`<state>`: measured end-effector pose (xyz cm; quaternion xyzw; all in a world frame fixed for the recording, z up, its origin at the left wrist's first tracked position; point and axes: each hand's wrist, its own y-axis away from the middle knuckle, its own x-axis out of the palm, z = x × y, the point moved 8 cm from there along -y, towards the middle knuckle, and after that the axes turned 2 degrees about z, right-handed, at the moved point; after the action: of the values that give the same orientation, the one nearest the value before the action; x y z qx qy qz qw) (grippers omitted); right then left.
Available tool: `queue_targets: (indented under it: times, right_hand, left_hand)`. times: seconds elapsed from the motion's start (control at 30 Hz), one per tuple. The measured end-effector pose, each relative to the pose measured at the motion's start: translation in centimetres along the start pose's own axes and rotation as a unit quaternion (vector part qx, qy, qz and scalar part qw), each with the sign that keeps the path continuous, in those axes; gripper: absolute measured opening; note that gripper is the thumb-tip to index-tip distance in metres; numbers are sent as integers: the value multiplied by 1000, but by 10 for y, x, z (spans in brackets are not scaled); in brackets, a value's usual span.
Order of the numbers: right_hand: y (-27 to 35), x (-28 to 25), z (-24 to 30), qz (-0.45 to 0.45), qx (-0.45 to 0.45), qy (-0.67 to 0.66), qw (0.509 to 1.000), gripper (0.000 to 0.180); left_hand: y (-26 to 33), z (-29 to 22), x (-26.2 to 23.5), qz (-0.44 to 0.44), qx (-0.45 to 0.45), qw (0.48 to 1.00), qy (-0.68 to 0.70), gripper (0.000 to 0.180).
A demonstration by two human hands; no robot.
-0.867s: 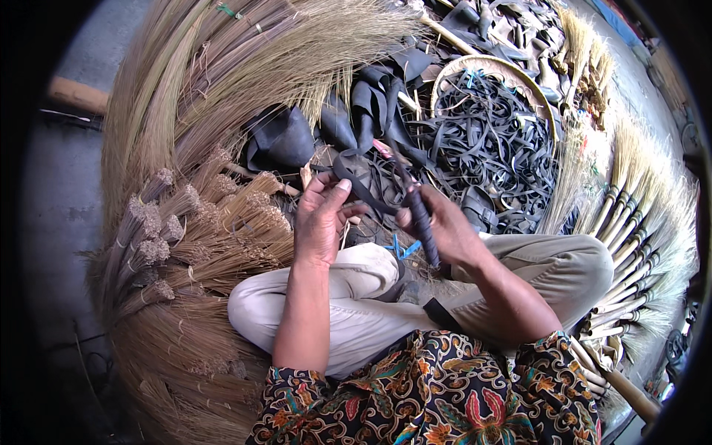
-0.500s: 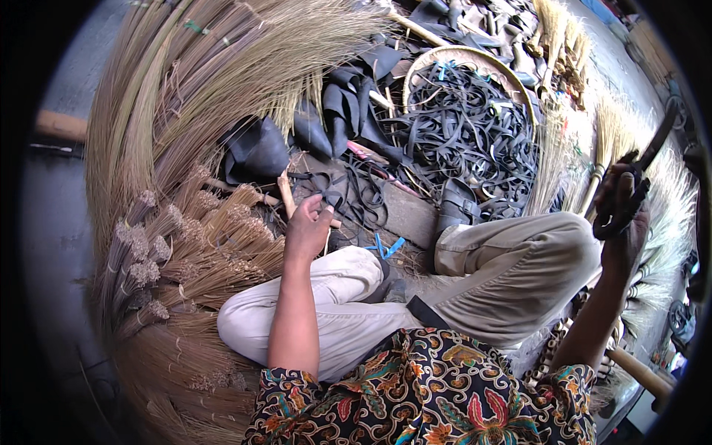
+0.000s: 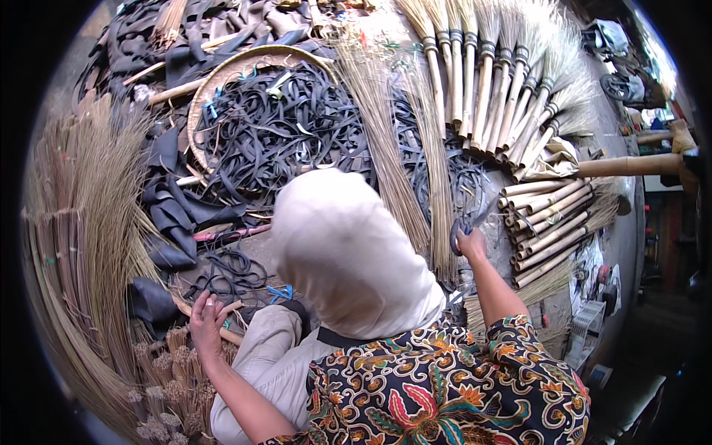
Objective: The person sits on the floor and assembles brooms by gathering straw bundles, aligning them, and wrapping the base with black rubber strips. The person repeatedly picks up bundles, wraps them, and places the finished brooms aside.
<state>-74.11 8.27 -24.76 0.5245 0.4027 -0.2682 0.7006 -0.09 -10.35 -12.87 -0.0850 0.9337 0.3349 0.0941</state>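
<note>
My right hand (image 3: 472,243) reaches out to the right and is closed on the dark handles of a pair of shears (image 3: 466,221), whose blades lie over loose straw stalks (image 3: 437,193). My left hand (image 3: 206,320) rests low at the left with fingers spread, touching a short wooden stick (image 3: 226,335) beside tied broom heads (image 3: 159,371). Black rubber strips (image 3: 230,271) lie just beyond it. My bent knee in beige trousers (image 3: 348,245) rises between the two hands and hides the ground there.
A round woven tray (image 3: 222,74) full of black rubber strips sits at the back left. Finished brooms with bamboo handles (image 3: 512,96) fan out at the back right, cut bamboo handles (image 3: 549,230) lie right of the shears, and long straw bundles (image 3: 81,245) curve along the left.
My right hand came down from high on the right, with the tool, to the straw near the bamboo handles. The view swung to the right. My left hand stays low by the stick.
</note>
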Motion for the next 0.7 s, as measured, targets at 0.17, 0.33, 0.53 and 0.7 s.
queue_targets:
  times: [0.17,0.33,0.53,0.7]
  right_hand:
    - [34,8,-91,10,127,54,990,59]
    - [30,10,-120,39,164,197,966,51]
    - [-3,28,21,30,-68,257,963,61]
    - [-14,49,188,7,-179,41,983,101]
  left_hand:
    - [-6,-11,14,21,-23,999,-13,54]
    - [-13,-30,32,89,56,994,-28,47]
    - [-20,1,28,77,-29,970,229,40]
    - [-24,13,16,57,-15,995,84,40]
